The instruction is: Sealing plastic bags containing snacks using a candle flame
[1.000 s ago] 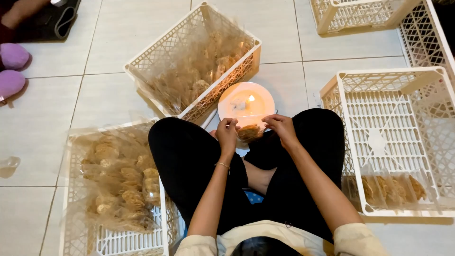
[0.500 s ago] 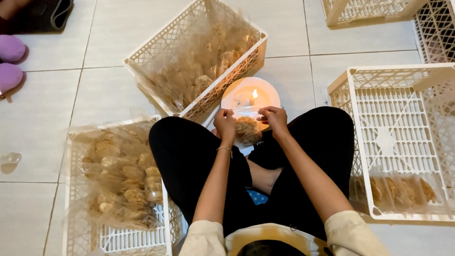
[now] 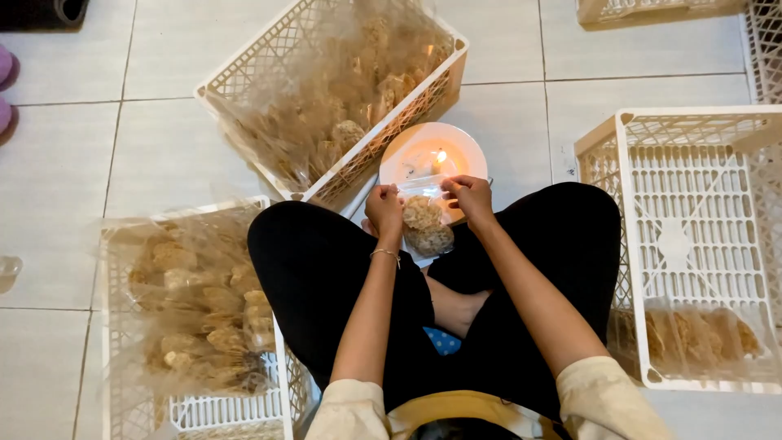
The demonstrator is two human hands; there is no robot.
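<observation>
I sit cross-legged on a tiled floor. My left hand point(image 3: 384, 209) and my right hand point(image 3: 469, 195) each pinch a top corner of a clear plastic bag of brown snacks point(image 3: 426, 226), held between them just above my legs. The bag's open edge lies close to a small lit candle point(image 3: 441, 156) standing on a white plate point(image 3: 407, 151) right in front of my hands.
A tilted white crate point(image 3: 244, 77) with bagged snacks stands beyond the plate. Another crate point(image 3: 114, 236) of bagged snacks is at my left. A white crate point(image 3: 676, 236) at my right holds a few bags at its near end. More crates point(image 3: 652, 10) sit at the top right.
My hands have drawn closer together and moved a little forward, bringing the bag's top edge nearer the candle flame. The view has shifted slightly.
</observation>
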